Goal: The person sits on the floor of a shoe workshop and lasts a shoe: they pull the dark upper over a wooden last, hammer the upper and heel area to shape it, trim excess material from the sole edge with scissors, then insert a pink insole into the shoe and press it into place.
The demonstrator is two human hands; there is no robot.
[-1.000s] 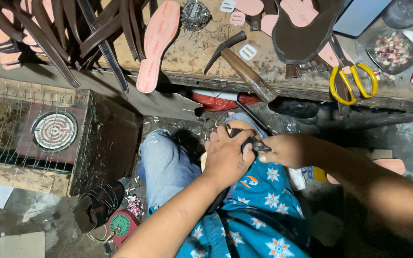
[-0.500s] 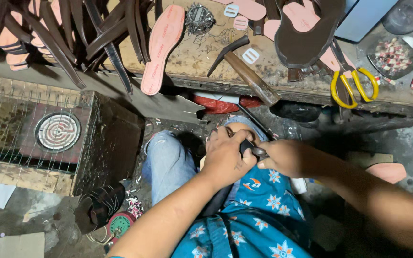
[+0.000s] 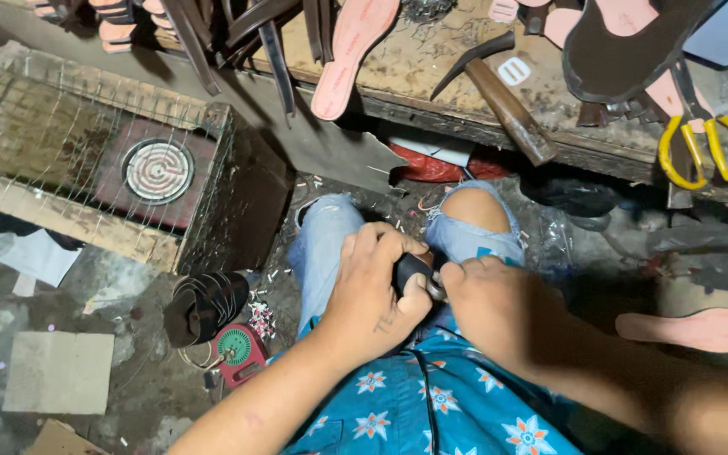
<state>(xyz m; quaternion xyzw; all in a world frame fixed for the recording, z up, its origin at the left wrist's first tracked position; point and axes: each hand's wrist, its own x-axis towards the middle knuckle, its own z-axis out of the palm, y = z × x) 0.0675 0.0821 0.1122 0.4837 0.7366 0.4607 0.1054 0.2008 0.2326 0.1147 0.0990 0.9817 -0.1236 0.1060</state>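
I keep the left hand [image 3: 372, 291] clamped on a small dark tool [image 3: 409, 271] over my lap, the right hand [image 3: 499, 303] pinching its metal end for steady control.

You've got one cam only, head-worn, looking steeply down from above your own lap, so no 2nd view shares anything. It's close: your left hand [image 3: 372, 291] and right hand [image 3: 499, 307] sit just below centre. Frame top catches the workbench edge [image 3: 431, 80] w/ hammer [image 3: 499, 97]; frame left shows the wire-mesh box [image 3: 86, 160] and floor.
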